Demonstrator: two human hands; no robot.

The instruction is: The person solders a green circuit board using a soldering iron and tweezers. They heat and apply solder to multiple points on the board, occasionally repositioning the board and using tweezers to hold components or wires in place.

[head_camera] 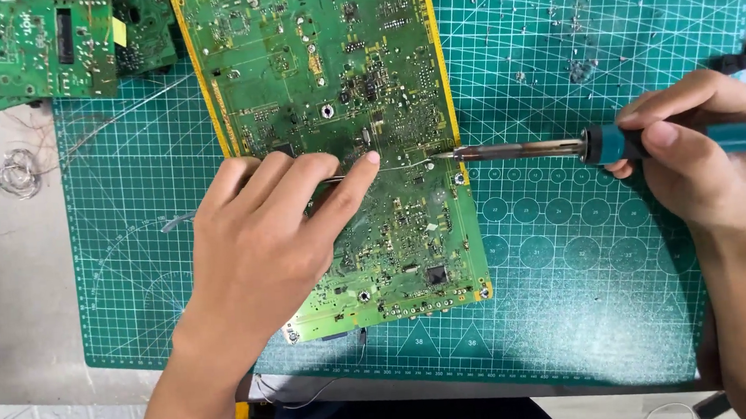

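2 hands on 1 job here. Your left hand (262,233) lies flat over the big green circuit board (331,83), palm down, so the board stays pinned to the cutting mat (582,248) and can't skid. Its fingers (350,181) are curled nearly closed, pinching a thin solder wire (405,165) that runs out to the right toward the board's yellow edge; the wire's other end trails out left past the wrist. Your right hand (698,155) is wrapped shut round the teal handle of the soldering iron (525,149), pen-style, grip kept back on the handle, well away from the hot metal shaft. Iron lies almost level, tip meeting the wire end right at the board's rt edge, approx mid-height. Can't tell if tip actually touches a pad.

Smaller boards (44,44) sit top left, partly off the mat. A loose wire coil (17,171) rests on the tabletop (7,301), left of the mat. Solder crumbs (580,67) dot the mat's upper rt.
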